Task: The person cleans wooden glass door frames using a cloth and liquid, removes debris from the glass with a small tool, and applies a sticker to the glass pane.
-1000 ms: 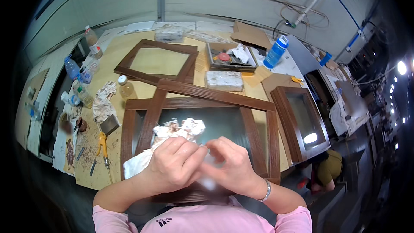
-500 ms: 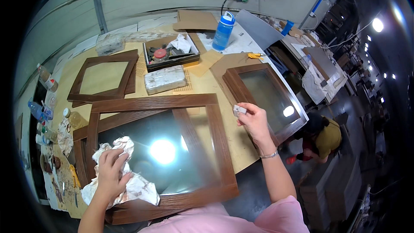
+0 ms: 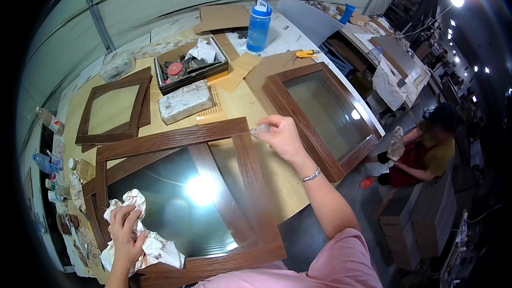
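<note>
Currently: left hand (image 3: 125, 228) clenched on crumpled white rag (image 3: 140, 242), pressed at glazed wooden frame (image 3: 176, 140) corner. Right hand (image 3: 281, 136) fingertips pinching small pale scrap (image 3: 261, 129) above frame's far corner. Beyond fingers: blue bottle (image 3: 259, 18), open black box (image 3: 190, 65).

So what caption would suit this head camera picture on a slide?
Left hand grips a crumpled rag on a glazed wooden frame; right hand pinches a small pale scrap.
</note>
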